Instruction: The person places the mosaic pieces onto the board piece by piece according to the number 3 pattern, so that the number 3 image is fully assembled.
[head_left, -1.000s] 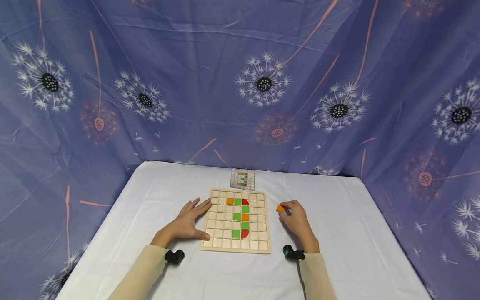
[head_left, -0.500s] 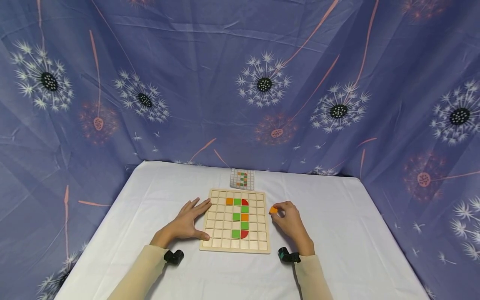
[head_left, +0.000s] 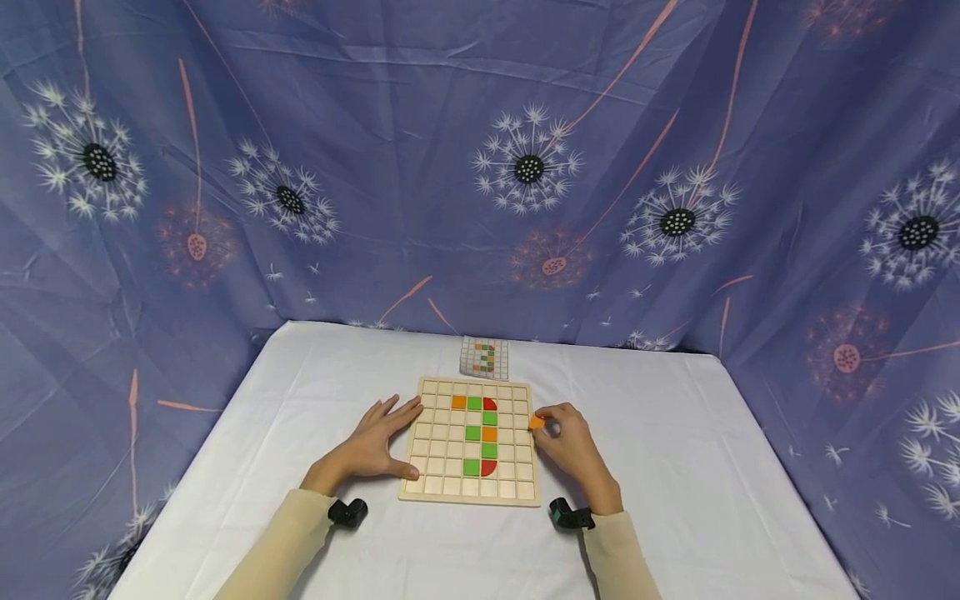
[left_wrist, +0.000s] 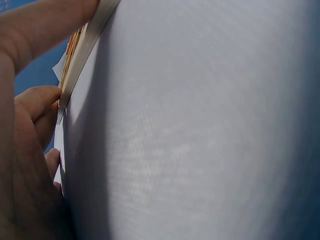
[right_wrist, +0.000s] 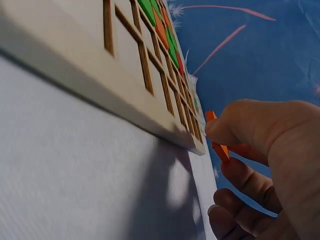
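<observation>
the wooden grid board (head_left: 517, 492) held green, orange and red tiles. the right hand (head_left: 566, 442), grip pinching an orange tile (head_left: 537, 422), hovered at the board's 3 o'clock edge; the left hand (head_left: 375, 446), grip flat and open, pressed its 9 o'clock edge.

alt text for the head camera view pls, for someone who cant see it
A person's right hand pinches a small orange tile at the right edge of a wooden grid board, while the left hand rests flat against its left side. Green, orange and red tiles fill some cells; a pattern card lies behind on the white table.
</observation>
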